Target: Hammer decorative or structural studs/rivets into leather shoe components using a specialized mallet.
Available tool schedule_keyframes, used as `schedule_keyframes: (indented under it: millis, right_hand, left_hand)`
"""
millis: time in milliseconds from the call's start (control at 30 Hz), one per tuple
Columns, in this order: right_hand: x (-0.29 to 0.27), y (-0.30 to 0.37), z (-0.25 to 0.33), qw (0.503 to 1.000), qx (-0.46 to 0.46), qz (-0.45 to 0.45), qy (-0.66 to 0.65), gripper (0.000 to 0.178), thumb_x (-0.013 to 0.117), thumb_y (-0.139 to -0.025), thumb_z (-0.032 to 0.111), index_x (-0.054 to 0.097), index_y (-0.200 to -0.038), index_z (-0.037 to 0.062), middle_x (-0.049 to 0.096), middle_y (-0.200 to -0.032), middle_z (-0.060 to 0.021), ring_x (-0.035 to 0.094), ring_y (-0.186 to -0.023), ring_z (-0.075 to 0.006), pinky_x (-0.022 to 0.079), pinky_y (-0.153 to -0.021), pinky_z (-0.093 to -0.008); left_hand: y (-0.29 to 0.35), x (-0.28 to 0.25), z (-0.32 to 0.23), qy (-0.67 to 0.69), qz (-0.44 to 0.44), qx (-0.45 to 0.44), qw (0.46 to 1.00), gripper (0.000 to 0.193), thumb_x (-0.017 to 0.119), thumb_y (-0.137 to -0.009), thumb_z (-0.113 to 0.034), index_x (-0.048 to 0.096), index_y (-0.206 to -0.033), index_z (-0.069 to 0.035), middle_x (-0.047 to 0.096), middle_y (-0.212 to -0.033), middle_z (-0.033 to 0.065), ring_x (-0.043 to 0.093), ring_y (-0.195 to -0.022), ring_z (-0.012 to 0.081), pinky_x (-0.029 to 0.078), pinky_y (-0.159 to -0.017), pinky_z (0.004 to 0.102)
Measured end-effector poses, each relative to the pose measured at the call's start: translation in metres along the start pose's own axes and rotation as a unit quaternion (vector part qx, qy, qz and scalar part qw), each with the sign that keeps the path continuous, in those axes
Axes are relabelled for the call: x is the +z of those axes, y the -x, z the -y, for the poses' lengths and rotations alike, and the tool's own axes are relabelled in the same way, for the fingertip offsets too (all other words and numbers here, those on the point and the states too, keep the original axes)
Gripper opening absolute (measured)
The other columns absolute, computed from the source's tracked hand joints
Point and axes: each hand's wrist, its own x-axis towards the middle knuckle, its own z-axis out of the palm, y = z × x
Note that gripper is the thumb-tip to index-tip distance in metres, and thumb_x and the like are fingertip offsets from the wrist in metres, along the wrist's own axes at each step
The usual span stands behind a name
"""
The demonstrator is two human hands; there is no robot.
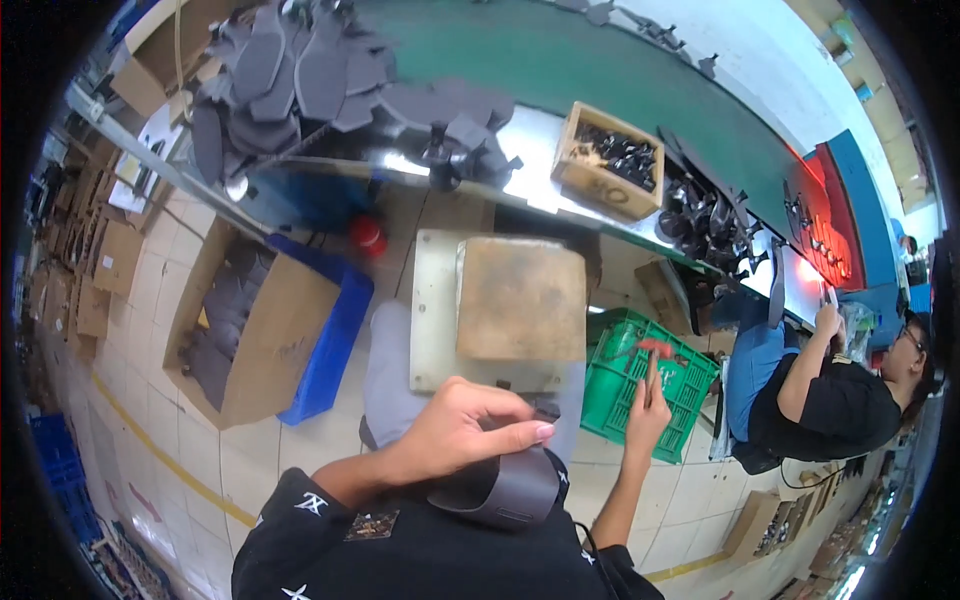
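My left hand is closed, pinching a dark brown sandal strap between thumb and fingers, close against my body. The strap is wide and curved, and its upper end is partly covered by my fingers. Out to the right, my right hand grips a slim tool with a reddish head, hammer-like but too small to be sure. It is above a green plastic crate. Between my knees and the bench lies a worn tan block on a pale board, with nothing on it.
Grey sole-shaped pieces pile up on the bench with a green belt. A wooden box holds small black parts. At left stand a cardboard box and a blue crate. A co-worker sits at right.
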Motion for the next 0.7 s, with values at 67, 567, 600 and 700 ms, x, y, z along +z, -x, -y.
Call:
schedule_keyframes:
  millis: [67, 567, 600, 700]
  right_hand:
    - [0.017, 0.007, -0.068, 0.994, 0.005, 0.0, 0.111, 0.035, 0.062, -0.095, 0.02, 0.062, -0.125, 0.0028, 0.067, -0.083, -0.023, 0.066, -0.073, -0.039, 0.05, -0.059, -0.0471]
    - [0.052, 0.007, -0.127, 0.978, 0.074, 0.109, 0.164, 0.024, 0.067, -0.086, 0.015, 0.064, -0.103, -0.002, 0.063, -0.099, -0.0194, 0.062, -0.094, -0.0379, 0.049, -0.08, -0.0503]
    - [0.05, 0.001, -0.127, 0.971, 0.069, 0.108, 0.204, 0.026, 0.068, -0.086, 0.017, 0.064, -0.105, -0.0007, 0.062, -0.103, -0.0182, 0.061, -0.1, -0.0366, 0.047, -0.084, -0.0509]
    - [0.034, -0.005, -0.102, 0.985, 0.075, -0.031, 0.15, 0.029, 0.067, -0.088, 0.018, 0.062, -0.111, 0.001, 0.06, -0.113, -0.0168, 0.059, -0.107, -0.035, 0.043, -0.089, -0.0518]
  left_hand:
    - [-0.01, 0.0, 0.015, -0.005, -0.013, 0.017, 1.0, 0.024, 0.071, -0.091, -0.021, 0.072, -0.085, 0.003, 0.065, -0.068, 0.0056, 0.056, -0.066, 0.0078, 0.045, -0.06, 0.0255]
    - [-0.213, -0.239, -0.036, -0.332, -0.408, 0.215, 0.823, 0.04, 0.056, -0.099, -0.029, 0.06, -0.124, 0.002, 0.067, -0.117, 0.0187, 0.063, -0.108, 0.0286, 0.049, -0.092, 0.0374]
    - [-0.237, -0.248, -0.028, -0.482, -0.492, 0.215, 0.692, 0.043, 0.058, -0.097, -0.031, 0.059, -0.125, 0.002, 0.065, -0.119, 0.024, 0.063, -0.11, 0.0371, 0.048, -0.093, 0.0422]
    - [-0.255, -0.235, 0.005, -0.561, -0.223, -0.013, 0.797, 0.042, 0.059, -0.093, -0.032, 0.061, -0.12, 0.0, 0.057, -0.128, 0.0281, 0.055, -0.117, 0.0445, 0.044, -0.101, 0.0455]
